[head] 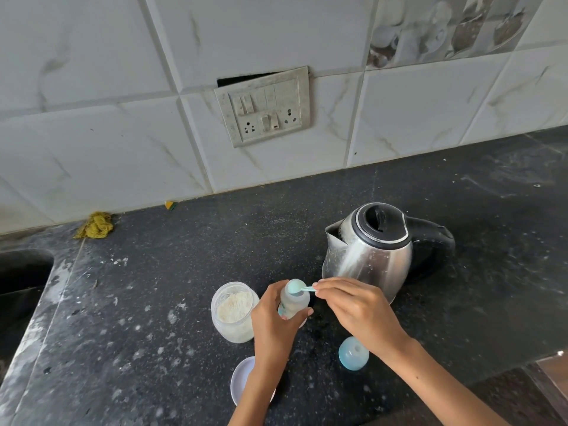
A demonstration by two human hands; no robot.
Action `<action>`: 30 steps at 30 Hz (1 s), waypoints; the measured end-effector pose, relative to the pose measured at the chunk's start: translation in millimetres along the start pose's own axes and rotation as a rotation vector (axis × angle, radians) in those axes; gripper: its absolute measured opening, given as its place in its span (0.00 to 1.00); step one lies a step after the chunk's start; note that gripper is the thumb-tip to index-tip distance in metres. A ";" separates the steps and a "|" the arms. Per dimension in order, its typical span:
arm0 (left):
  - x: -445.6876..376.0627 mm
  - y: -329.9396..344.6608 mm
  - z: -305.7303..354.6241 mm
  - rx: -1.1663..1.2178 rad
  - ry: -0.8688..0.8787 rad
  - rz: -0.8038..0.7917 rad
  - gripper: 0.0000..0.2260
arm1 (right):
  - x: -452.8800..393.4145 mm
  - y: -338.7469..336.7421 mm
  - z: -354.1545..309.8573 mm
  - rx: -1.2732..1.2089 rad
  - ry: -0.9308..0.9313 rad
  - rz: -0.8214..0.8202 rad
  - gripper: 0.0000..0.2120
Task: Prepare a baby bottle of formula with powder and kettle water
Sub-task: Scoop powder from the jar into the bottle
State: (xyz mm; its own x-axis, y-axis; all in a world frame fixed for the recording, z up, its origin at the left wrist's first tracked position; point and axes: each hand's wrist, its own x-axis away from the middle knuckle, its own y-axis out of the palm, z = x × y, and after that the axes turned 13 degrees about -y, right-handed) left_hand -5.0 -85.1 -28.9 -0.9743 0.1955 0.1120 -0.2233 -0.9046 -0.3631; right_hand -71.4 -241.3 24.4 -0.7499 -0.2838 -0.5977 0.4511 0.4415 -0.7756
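My left hand grips the small clear baby bottle upright on the black counter. My right hand pinches the handle of a light teal scoop, whose bowl sits turned over the bottle's open mouth. Just left of the bottle stands an open clear jar of white formula powder. The steel kettle with a black lid and handle stands behind my right hand, spout facing left. The bottle's blue cap lies on the counter below my right wrist.
The jar's pale lid lies on the counter under my left forearm. A sink opens at the far left. A yellow scrubber lies by the tiled wall, which carries a switch panel. The counter's front edge drops off at the lower right.
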 end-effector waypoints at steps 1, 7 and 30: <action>0.1 0.1 0.7 0.006 0.001 0.001 0.24 | 0.6 0.4 -0.4 -0.002 0.004 -0.003 0.06; 1.3 0.8 -1.7 0.017 0.009 -0.001 0.23 | 1.1 2.0 -1.1 0.002 0.012 -0.008 0.06; 12.7 4.4 -8.0 -0.033 0.008 -0.065 0.33 | -1.6 1.5 -28.5 -0.657 0.921 0.515 0.06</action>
State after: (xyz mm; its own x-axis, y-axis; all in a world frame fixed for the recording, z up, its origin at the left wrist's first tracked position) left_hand -18.6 -83.6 -36.4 -0.9578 0.2568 0.1287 -0.2869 -0.8769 -0.3857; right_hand -83.4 -215.9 30.0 -0.7374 0.6347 -0.2311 0.6653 0.7416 -0.0857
